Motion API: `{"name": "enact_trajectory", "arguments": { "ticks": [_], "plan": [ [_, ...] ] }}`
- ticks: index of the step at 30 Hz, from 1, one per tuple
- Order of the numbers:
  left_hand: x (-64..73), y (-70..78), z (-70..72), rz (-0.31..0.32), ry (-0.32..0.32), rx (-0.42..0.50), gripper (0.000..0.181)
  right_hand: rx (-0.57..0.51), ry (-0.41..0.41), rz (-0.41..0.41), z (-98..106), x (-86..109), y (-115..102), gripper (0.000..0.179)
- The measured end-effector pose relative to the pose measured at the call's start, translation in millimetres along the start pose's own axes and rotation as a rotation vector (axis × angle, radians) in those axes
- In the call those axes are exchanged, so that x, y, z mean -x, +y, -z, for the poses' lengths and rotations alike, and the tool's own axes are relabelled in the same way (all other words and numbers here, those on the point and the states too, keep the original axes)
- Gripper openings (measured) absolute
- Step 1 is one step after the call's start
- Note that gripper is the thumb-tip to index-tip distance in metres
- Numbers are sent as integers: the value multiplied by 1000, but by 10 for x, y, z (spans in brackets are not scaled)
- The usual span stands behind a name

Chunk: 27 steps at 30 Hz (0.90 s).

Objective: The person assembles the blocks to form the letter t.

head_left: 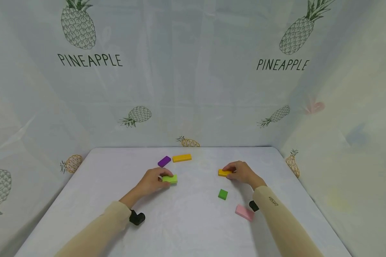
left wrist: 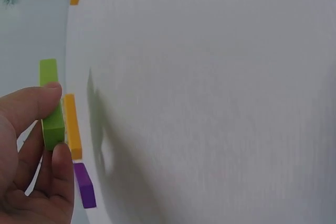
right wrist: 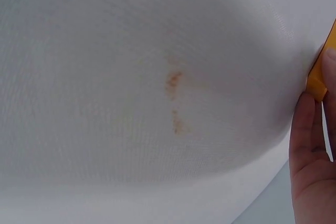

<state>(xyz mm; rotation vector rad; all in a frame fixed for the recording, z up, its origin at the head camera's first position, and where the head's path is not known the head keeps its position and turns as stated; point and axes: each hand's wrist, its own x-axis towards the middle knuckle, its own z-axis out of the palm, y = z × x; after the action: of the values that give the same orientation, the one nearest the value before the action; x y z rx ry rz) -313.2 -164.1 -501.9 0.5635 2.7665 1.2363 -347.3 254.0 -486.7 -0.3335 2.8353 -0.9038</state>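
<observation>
My left hand (head_left: 153, 181) pinches a lime green block (head_left: 170, 179) between thumb and fingers. In the left wrist view the lime green block (left wrist: 49, 72) shows above the table, with its shadow on the cloth. On the right, my right hand (head_left: 242, 172) grips one end of a yellow-orange block (head_left: 224, 173); the same block (right wrist: 318, 80) appears at the right edge of the right wrist view, partly behind the thumb. Just beyond the left hand lie a purple block (head_left: 164, 161) and a second yellow-orange block (head_left: 182, 158), side by side on the table.
A small green block (head_left: 223, 194) lies nearer than the right hand, and a pink block (head_left: 244, 212) sits beside the right forearm. Both rest on the white table (head_left: 193, 228). A pineapple-print curtain (head_left: 193, 85) hangs behind the table and along its sides.
</observation>
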Motion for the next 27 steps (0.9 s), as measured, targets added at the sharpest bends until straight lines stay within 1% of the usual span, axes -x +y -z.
{"name": "enact_trajectory", "arguments": {
  "ticks": [6, 9, 14, 21, 27],
  "plan": [
    [-35, 64, -86, -47, -19, -10, 29, -2, 2, -1, 7, 9, 4, 28],
    [-45, 87, -131, -58, -35, -9, 29, -1, 3, 4, 6, 5, 10, 28],
    [-50, 132, -184, -57, -49, -14, 29, -2, -1, 11, 1, -3, -1, 28],
    [-62, 198, -252, -81, -58, -28, 29, 3, -6, 10, 7, -4, -6, 28],
    [-60, 242, -325, -66, -79, -26, 28, -3, -3, 0, 0, -7, 3, 28]
  ]
}}
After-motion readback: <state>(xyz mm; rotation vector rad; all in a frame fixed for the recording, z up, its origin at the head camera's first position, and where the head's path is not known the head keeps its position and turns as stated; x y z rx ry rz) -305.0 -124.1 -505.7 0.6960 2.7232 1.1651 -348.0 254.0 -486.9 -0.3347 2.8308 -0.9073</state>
